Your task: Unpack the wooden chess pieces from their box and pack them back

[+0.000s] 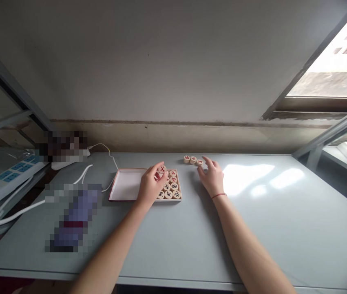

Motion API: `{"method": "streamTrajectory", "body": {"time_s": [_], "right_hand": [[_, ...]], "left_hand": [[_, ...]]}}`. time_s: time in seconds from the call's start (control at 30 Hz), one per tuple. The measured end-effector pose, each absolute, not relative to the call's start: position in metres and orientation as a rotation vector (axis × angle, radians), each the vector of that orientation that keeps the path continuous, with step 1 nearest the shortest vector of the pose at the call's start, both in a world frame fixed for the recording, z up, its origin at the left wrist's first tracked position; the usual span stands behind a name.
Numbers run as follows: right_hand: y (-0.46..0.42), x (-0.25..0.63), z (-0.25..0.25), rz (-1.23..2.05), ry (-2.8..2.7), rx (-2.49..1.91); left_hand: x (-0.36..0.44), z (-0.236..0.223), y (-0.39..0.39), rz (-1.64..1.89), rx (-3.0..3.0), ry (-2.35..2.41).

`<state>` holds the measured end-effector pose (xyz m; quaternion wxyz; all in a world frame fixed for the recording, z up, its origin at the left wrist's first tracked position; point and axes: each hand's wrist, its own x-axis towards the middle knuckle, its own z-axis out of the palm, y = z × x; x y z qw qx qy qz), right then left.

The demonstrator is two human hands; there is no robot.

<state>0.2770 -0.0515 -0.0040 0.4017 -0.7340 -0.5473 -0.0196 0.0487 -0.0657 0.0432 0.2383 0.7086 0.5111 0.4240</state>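
My left hand (151,183) is closed, holding a round wooden xiangqi piece (162,169) with a red character between thumb and fingers. It is above the open white box (180,192), where several xiangqi pieces (175,186) with red or black characters lie in rows. Part of the box is hidden by this hand. Further right, my right hand (212,176) has its thumb and index finger around another red-marked piece (200,162). That one is at the right end of a short row of pieces (193,159) near the back edge of the desk.
The box lid (129,184) lies inside up, left of the box. A blurred purple item (80,216) rests on the grey desk (173,253) at left. White cables and a power strip (11,175) are at the far left. Behind the desk stands a wall (161,81); a window (335,65) is at right.
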Motion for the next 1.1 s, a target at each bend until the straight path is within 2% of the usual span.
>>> {"method": "streamTrajectory", "body": {"time_s": [0.2,0.33,0.5,0.6,0.8,1.1], "right_hand": [[-0.076,0.21,0.034,0.341,-1.676,-1.32],[-0.091,0.181,0.04,0.387,-1.71,-1.236],[-0.086,0.185,0.04,0.443,-1.623,-1.214],[-0.075,0.209,0.038,0.383,-1.517,-1.288],[-0.051,0.282,0.009,-0.016,-1.295,-1.678],[-0.037,0.302,-0.024,-0.031,-1.384,-1.863]], "left_hand": [[0.047,0.039,-0.068,1.098,2.267,1.402],[0.045,0.039,-0.068,1.037,2.365,1.377],[0.046,0.038,-0.067,1.005,2.456,1.319],[0.048,0.038,-0.068,1.019,2.484,1.288],[0.048,0.038,-0.069,1.047,2.435,1.262],[0.048,0.034,-0.067,1.033,2.417,1.26]]}}
